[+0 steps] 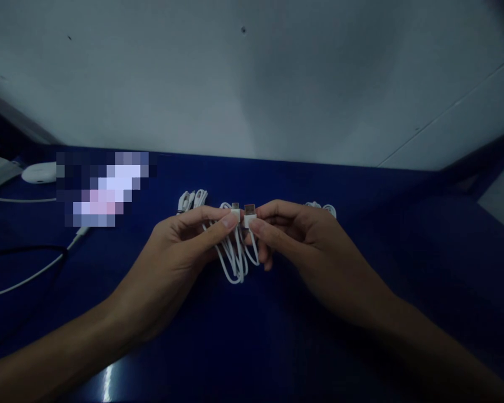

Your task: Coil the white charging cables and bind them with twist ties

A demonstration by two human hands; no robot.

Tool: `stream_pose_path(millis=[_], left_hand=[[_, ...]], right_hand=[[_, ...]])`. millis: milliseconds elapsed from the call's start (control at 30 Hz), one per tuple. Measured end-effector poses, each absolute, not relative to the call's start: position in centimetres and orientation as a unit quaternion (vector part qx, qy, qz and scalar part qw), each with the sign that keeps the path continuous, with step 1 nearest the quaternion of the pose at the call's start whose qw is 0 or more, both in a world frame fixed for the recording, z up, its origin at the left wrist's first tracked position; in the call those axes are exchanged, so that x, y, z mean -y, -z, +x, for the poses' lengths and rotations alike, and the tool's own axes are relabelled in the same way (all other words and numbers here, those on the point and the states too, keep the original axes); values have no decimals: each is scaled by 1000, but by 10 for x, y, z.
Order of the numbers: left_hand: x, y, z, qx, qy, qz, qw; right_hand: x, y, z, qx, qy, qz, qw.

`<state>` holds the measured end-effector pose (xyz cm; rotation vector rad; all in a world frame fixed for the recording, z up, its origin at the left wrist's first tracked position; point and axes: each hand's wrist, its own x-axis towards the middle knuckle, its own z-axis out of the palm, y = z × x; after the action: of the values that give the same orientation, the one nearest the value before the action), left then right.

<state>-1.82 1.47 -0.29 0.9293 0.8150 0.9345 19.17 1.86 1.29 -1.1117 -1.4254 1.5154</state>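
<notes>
Between my hands hangs a white USB cable (234, 266), gathered in loose loops. My left hand (180, 243) pinches its smaller plug (236, 211) between thumb and forefinger. In my right hand (304, 238), thumb and finger grip the wider USB plug (250, 216), its metal end pointing up. The two plugs stand side by side, a small gap apart. Behind my left hand lies a coiled white cable bundle (192, 200) with a dark tie. Another coiled white cable (328, 210) is partly hidden behind my right hand.
A blurred-out bright object (113, 187) lies at the left of the blue table (243, 347), with a white cord (37, 282) running from it. A white rounded device (40, 173) sits beyond. A pale wall (185, 84) rises along the back edge.
</notes>
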Motion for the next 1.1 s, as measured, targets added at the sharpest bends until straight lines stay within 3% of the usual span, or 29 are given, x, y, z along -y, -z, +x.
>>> stream_pose_path(millis=[1100], left_hand=[[-15, 3, -20, -374, -388, 418, 731]], right_hand=[[-20, -11, 190, 538, -610, -433, 389]])
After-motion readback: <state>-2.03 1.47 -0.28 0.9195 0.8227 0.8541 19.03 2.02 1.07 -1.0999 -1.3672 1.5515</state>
